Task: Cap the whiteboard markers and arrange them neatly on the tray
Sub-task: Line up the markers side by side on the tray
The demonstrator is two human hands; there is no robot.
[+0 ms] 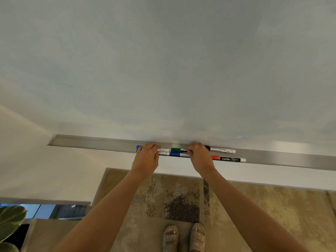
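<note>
Several capped markers lie lengthwise on the long metal tray (94,143) under the whiteboard (163,60). My left hand (146,159) rests on a blue-capped marker (139,147) and a white-barrelled one (164,151) at the left of the group. My right hand (200,157) covers the barrels of a green-capped marker (175,150) and a blue-capped marker (174,154) in the middle. To its right lie a black-capped marker (222,150) at the back and a red-capped marker (229,159) at the front. Fingers of both hands press down on the markers.
The tray runs on to the right (291,159) and left with bare metal. Below are a patterned rug (172,202), my sandalled feet (184,237) and a plant leaf (11,220) at the lower left.
</note>
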